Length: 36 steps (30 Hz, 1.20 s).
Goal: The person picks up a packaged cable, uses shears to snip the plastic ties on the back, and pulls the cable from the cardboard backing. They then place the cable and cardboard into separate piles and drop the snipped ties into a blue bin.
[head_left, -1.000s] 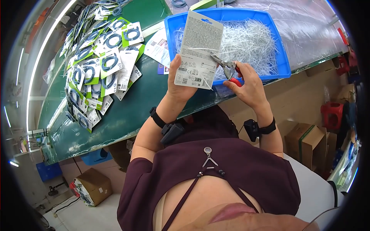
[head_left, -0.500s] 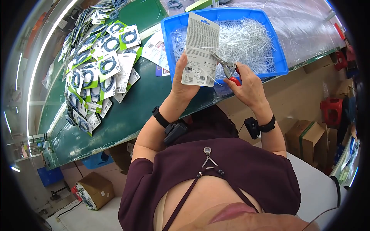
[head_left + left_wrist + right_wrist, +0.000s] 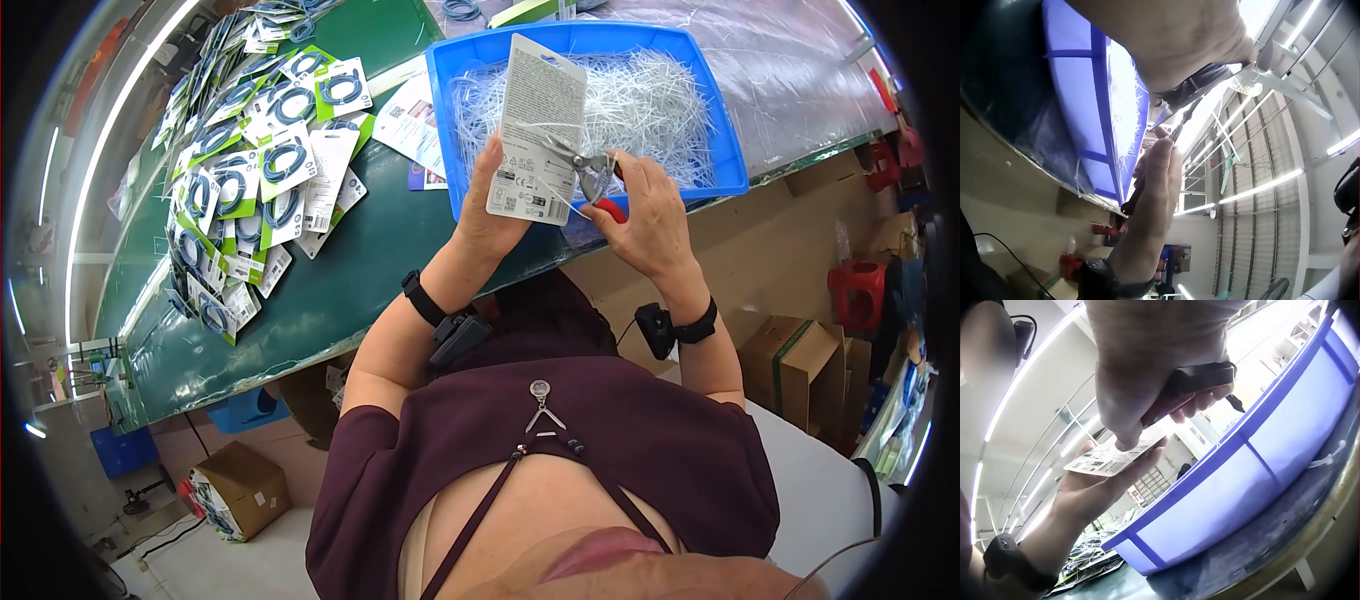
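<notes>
My left hand (image 3: 492,205) holds a white printed package card (image 3: 540,130) upright above the blue bin (image 3: 737,165), thumb on its face. My right hand (image 3: 640,205) grips red-handled cutters (image 3: 598,178), whose metal tips meet a thin white tie at the card's right edge. In the right wrist view the right hand (image 3: 1154,369) wraps the dark handle of the cutters (image 3: 1197,381), with the card (image 3: 1110,459) lying on the left hand's fingers. The left wrist view shows the right hand (image 3: 1154,187) holding the cutters (image 3: 1175,134) beside the bin (image 3: 1100,94).
The bin is filled with cut white ties (image 3: 640,100). Several packaged blue cable cards (image 3: 260,170) are spread over the green table (image 3: 340,280) to the left. Cardboard boxes (image 3: 795,370) and a red stool (image 3: 860,290) stand on the floor at the right.
The card has shifted slightly right and turned narrower toward me. The cutters have closed in on the tie at its right edge.
</notes>
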Each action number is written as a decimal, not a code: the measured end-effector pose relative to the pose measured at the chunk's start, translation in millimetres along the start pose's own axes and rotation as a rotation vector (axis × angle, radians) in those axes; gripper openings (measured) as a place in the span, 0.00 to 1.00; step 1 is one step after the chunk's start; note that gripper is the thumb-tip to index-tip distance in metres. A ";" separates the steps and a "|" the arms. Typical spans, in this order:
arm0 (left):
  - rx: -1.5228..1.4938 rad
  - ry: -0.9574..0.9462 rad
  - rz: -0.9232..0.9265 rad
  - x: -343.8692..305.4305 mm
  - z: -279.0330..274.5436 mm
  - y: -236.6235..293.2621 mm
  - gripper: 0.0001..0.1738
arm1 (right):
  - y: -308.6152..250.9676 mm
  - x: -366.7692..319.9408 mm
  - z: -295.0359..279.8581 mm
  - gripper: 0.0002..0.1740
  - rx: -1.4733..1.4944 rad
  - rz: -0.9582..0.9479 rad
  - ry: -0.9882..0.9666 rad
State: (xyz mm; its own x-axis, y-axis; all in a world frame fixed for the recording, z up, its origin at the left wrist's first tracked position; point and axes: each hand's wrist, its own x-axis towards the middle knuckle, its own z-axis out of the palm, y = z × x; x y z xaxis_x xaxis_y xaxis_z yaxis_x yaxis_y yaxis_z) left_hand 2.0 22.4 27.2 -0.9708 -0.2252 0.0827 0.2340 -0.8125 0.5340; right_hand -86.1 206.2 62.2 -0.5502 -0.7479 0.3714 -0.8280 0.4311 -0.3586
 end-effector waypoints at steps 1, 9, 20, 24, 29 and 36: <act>0.011 -0.014 0.001 0.6 1.9 -1.0 0.34 | -1.0 2.5 1.4 0.33 0.008 -0.001 0.023; -0.037 -0.033 0.000 -4.2 3.0 -5.2 0.36 | -6.0 13.4 9.7 0.33 0.024 -0.031 0.062; -0.008 -0.048 -0.016 -6.2 -3.8 -4.7 0.38 | -3.7 10.6 13.8 0.33 0.095 -0.036 -0.023; -0.046 -0.058 -0.015 -7.8 -4.1 -5.9 0.39 | -3.7 12.1 15.6 0.34 0.182 -0.038 -0.014; -0.023 -0.061 -0.016 -7.7 -3.0 -5.2 0.39 | -4.5 11.2 13.6 0.33 0.144 -0.044 -0.017; -0.033 -0.053 -0.027 -7.0 -4.3 -6.5 0.39 | -3.4 8.4 19.1 0.32 0.162 -0.035 0.017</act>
State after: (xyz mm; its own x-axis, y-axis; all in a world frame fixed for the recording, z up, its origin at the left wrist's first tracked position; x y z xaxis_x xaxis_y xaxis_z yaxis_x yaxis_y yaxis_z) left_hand 7.5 26.9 19.6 -0.9781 -0.1746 0.1133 0.2081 -0.8354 0.5087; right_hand -85.9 188.9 50.2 -0.5241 -0.7517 0.4003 -0.8192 0.3166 -0.4782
